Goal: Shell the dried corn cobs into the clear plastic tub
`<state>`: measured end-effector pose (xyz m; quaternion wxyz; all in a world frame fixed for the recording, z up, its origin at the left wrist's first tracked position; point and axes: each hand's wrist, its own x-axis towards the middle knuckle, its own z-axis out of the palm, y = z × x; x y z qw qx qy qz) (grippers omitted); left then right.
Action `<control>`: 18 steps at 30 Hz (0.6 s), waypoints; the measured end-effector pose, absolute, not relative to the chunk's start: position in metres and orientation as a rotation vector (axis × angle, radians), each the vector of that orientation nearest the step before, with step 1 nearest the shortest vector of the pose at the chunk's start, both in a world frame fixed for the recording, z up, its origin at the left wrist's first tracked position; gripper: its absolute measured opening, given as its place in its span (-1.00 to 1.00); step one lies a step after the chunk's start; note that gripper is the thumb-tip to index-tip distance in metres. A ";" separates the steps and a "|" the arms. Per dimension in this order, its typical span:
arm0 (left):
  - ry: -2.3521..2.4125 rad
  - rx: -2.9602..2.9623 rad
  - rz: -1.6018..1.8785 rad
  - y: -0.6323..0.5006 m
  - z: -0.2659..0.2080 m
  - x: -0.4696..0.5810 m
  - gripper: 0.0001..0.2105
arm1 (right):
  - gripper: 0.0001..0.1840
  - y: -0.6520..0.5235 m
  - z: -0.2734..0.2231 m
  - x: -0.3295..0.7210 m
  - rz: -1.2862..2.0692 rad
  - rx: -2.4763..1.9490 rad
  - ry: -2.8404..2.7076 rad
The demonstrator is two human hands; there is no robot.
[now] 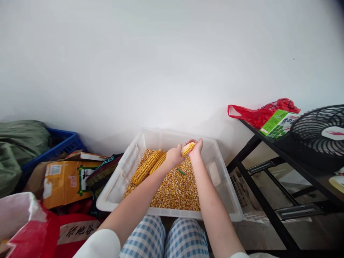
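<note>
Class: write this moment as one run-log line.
left hand: at partly bare cob; right hand: holding that cob; beneath: loose kernels in plastic tub; tub's left side: kernel-covered cobs

White sleeves (100, 245) leave the forearms (142, 200) bare, worn with blue-and-white checked legwear (185, 239).

Right side: black bench (301, 169) carries red plastic bag (256, 115), green-and-white box (278, 123) and black fan (333, 133). Left side: blue crate (64, 145), orange carton (66, 182) nearer the camera. White wall (172, 64) behind.
</note>
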<state>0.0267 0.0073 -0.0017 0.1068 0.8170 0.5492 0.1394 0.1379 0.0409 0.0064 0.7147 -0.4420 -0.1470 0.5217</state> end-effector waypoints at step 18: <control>1.075 2.157 0.547 0.022 -0.022 0.024 -0.75 | -0.48 0.043 -0.007 0.140 0.748 -1.094 -0.748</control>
